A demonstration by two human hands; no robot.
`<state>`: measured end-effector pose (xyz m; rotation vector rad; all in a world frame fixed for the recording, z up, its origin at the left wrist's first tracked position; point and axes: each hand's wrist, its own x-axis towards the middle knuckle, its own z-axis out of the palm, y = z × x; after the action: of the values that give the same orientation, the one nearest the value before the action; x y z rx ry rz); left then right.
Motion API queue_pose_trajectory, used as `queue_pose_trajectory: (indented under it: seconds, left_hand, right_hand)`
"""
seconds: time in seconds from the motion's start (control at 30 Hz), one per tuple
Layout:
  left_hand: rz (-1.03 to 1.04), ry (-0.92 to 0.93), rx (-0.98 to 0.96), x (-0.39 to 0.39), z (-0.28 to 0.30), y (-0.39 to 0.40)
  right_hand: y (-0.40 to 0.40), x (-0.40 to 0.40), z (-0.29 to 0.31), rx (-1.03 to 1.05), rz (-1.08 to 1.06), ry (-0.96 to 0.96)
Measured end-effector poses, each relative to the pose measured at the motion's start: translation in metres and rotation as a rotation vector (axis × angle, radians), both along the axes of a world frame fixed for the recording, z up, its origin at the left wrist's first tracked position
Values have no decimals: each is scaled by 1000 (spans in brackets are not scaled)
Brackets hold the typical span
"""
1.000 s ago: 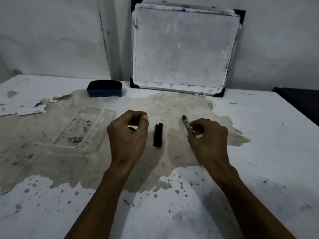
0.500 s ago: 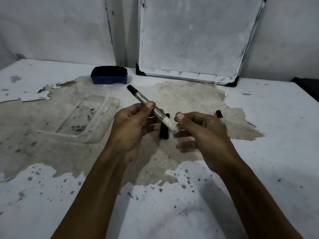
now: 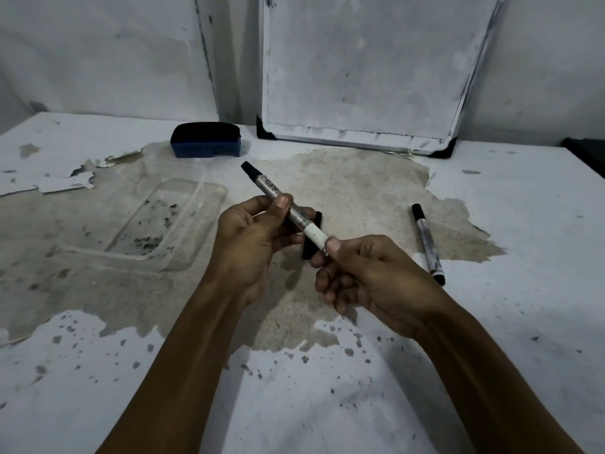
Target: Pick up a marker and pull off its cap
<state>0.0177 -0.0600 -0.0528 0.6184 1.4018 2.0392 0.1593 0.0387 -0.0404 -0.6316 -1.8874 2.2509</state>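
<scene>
A grey-and-white marker [image 3: 284, 206] with a black end is held slanted above the table. My left hand [image 3: 252, 244] grips its middle between thumb and fingers. My right hand [image 3: 370, 273] pinches its near white end with thumb and forefinger. Under the hands lie two black caps [image 3: 312, 240] side by side, partly hidden. A second marker [image 3: 427, 244] lies on the table to the right of my right hand.
A blue eraser [image 3: 206, 140] sits at the back. A whiteboard [image 3: 366, 70] leans on the wall. A clear plastic tray [image 3: 144, 221] lies at the left. The white table [image 3: 523, 198] has a large patch of peeled surface in the middle.
One second ago both hands were low over the table and the right hand held a marker. Now that marker lies at the right and both hands hold another, raised.
</scene>
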Motion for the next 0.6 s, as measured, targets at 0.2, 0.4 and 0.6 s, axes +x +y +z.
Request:
queue_pose_trajectory:
  seconds: [0.2,0.4,0.6]
  left_hand:
    - [113,52,-48,3,-8,5]
    - [217,19,-60,8,-13,10]
    - [274,23,-87,12,-16,13]
  right_hand:
    - [-14,-3,-8,620,-192,-37]
    - [-17,-5,-12,1005,-303,-108]
    - [-25,-7,-13,1208,-328,-179]
